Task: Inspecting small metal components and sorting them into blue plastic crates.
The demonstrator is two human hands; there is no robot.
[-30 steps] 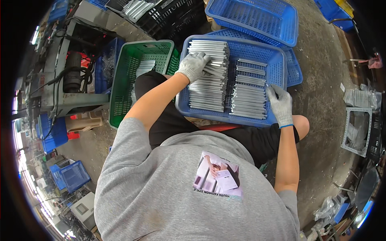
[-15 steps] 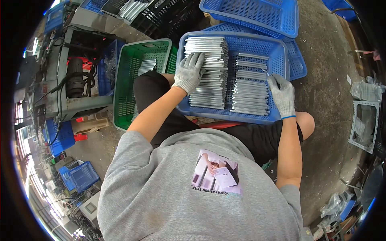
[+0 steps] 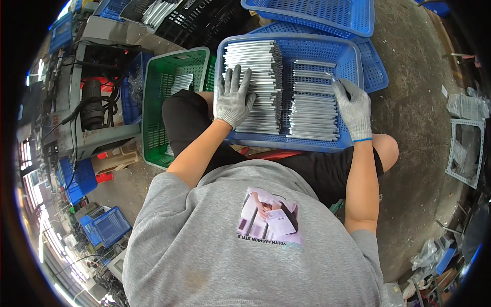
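Observation:
A blue perforated plastic basket [image 3: 355, 77] sits in front of me with two stacks of thin silvery metal tubes. The left stack [image 3: 261, 92] is tall and densely piled; the right stack [image 3: 313, 115] is lower, with a few spaced tubes at its far end. My left hand [image 3: 233, 100], in a grey-white glove, lies open with fingers spread over the left ends of the tall stack. At the right stack's right edge, my gloved right hand [image 3: 354, 105] pinches a thin, pointed, pen-like thing [image 3: 331, 78]; its exact kind is too small to tell.
A green basket [image 3: 150, 117] holding more tubes stands to the left, beside my knee. Blue baskets [image 3: 307, 11] are stacked beyond, next to a black crate [image 3: 204, 23] of tubes. Farther left stands a machine [image 3: 92, 105] with cables. A metal frame [image 3: 464, 153] lies at the far right.
My left hand has slid left and its fingers have spread along the tall stack. My right hand has moved slightly toward the far end, still pinching the thin thing. The whole view has shifted a little.

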